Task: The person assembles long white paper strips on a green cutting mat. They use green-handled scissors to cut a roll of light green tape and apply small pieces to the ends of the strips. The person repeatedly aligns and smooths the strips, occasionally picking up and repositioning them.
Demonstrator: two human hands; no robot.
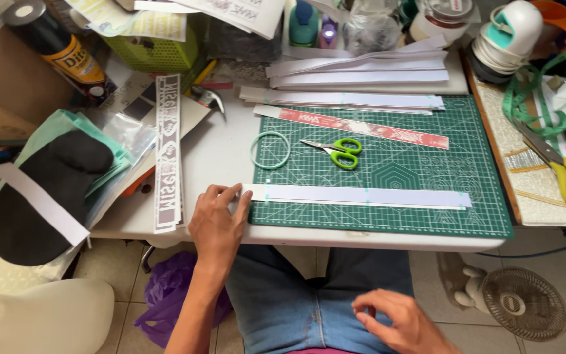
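On white table [224, 157], green cutting mat [427, 164], tiled floor [466, 328]

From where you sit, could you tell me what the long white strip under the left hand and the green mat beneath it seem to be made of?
The white strip looks like matte paper or thin card: flat, crisp-edged, held by small tape tabs. The green mat looks like matte vinyl or rubber, printed with a grid. The left hand presses the strip's end.

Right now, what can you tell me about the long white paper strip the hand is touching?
The long white paper strip is thin and flat, made of stacked layers held by small pale green tape tabs. It lies sideways along the near edge of the green cutting mat, its left end poking past onto the white table. The left hand presses that end.
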